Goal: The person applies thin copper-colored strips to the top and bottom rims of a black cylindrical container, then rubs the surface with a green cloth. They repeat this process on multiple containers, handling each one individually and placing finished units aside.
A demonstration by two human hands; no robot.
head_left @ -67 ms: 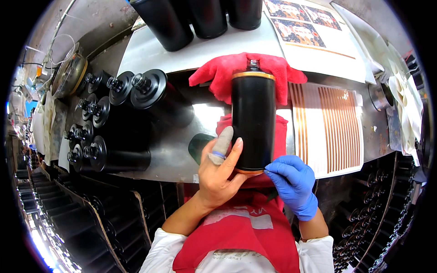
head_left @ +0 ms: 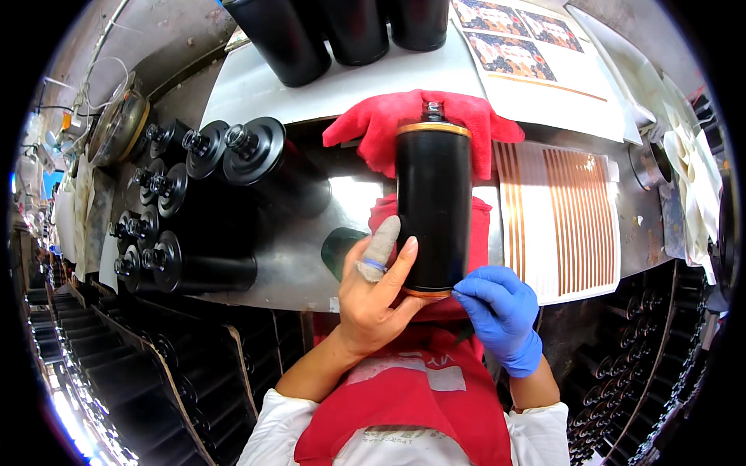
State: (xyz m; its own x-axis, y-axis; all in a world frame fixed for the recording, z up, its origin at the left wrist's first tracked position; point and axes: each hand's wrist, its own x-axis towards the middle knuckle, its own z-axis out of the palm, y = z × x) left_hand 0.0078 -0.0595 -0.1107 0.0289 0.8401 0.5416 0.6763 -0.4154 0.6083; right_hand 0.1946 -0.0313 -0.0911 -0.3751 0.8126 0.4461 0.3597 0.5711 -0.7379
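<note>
- Straight ahead, the black bottle (head_left: 434,206) lies on a red cloth (head_left: 373,128), long axis pointing away, neck far
- Left hand (head_left: 378,299) cups its near end, fingers loosely spread
- Gloved right hand (head_left: 501,311) curls at the bottom rim, equally near

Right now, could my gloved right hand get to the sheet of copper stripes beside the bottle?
Probably yes. The right hand sits at the black bottle base, and the striped sheet lies just beyond it with nothing between.
</note>
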